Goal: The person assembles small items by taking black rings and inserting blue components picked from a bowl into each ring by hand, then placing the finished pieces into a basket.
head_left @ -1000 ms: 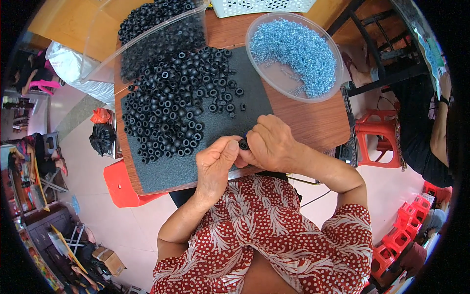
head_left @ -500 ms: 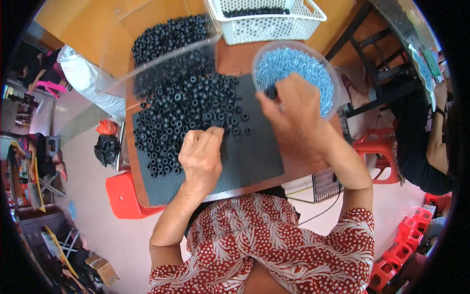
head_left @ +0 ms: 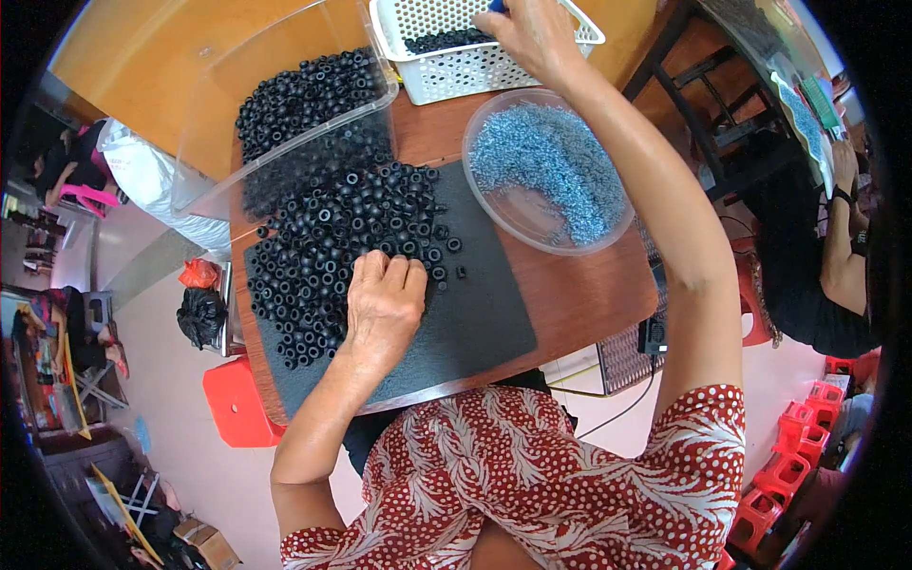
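Observation:
A heap of small black ring-shaped parts (head_left: 351,223) spreads over a dark mat (head_left: 475,323) on the wooden table. At its near right edge lies my left hand (head_left: 385,299), back up and fingers curled down among the rings; what its fingertips hold is hidden. My right hand (head_left: 537,38) is stretched out over the white perforated basket (head_left: 484,76), where black parts (head_left: 446,40) lie. Its fingers pinch a small dark-blue piece (head_left: 496,7), partly cut off by the picture's edge. Under my right forearm stands a round clear tub (head_left: 518,223) of small shiny blue pieces (head_left: 541,152).
Behind the heap, a clear plastic box (head_left: 285,152) tilts toward the mat, full of the same black rings. A red stool (head_left: 237,404) stands by the table's left corner. To the right, a person in black (head_left: 807,256) sits near another work table.
My right hand has moved from above the blue pieces in the tub up and away to the white basket. My left hand stays at the heap's edge, its fingers slightly shifted.

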{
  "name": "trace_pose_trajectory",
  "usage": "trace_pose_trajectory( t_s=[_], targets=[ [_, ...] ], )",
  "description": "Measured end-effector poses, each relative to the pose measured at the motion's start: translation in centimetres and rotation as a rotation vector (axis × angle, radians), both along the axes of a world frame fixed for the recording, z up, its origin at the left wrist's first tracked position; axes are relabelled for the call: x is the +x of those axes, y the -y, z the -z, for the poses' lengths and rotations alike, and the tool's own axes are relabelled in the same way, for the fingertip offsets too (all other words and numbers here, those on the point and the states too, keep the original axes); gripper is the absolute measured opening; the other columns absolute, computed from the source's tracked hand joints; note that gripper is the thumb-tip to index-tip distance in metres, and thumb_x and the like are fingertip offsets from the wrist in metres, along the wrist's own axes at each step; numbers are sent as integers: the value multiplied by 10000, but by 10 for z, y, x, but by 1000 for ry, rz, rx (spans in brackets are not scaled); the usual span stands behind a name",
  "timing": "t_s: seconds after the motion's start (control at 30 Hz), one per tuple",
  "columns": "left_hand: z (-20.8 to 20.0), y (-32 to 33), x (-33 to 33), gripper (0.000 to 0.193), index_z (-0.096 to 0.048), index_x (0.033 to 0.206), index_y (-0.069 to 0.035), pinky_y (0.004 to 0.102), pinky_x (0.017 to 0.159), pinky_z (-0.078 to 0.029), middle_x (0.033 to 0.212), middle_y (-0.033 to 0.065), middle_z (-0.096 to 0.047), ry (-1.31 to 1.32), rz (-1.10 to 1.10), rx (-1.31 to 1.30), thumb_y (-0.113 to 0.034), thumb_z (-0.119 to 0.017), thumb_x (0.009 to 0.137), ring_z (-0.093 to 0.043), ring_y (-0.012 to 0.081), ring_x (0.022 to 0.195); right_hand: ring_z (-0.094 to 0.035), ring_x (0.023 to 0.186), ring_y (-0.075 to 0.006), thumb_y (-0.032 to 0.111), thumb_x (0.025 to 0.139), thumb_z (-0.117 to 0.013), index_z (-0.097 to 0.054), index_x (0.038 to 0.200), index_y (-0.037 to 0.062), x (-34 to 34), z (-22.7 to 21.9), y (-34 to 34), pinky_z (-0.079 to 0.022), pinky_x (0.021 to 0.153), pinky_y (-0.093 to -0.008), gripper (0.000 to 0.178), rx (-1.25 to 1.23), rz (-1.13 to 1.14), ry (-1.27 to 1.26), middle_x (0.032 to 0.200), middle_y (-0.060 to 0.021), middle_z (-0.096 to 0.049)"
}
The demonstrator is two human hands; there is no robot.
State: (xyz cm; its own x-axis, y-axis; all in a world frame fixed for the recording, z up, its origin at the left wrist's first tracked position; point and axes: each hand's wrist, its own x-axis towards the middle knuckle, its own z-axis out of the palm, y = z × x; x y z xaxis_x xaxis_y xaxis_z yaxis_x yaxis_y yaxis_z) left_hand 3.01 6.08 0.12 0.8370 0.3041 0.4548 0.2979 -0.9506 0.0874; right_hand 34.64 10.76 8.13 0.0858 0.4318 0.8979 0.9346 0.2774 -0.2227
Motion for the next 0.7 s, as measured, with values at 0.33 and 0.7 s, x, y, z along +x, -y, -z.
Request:
trace_pose_trajectory(
  t_s=[0.33,0.7],
  targets=[
    [-13,0,-11,277,-592,899,-10,363,670,-451,805,108,-564,51,-20,-12,17,-648,628,-525,275,753,-565,714,-340,131,718,-638,-573,705,17,-40,54,117,-451,631,-433,133,-589,14,57,685,-172,-560],
    [-19,43,-18,176,-641,1000,31,209,638,-485,840,83,-652,534,-204,-1718,-6,-595,834,-606,109,726,-564,761,-311,72,633,-610,-607,678,4,-60,91,131,-481,675,-402,82,-791,101,366,741,-156,-599]
  ],
)
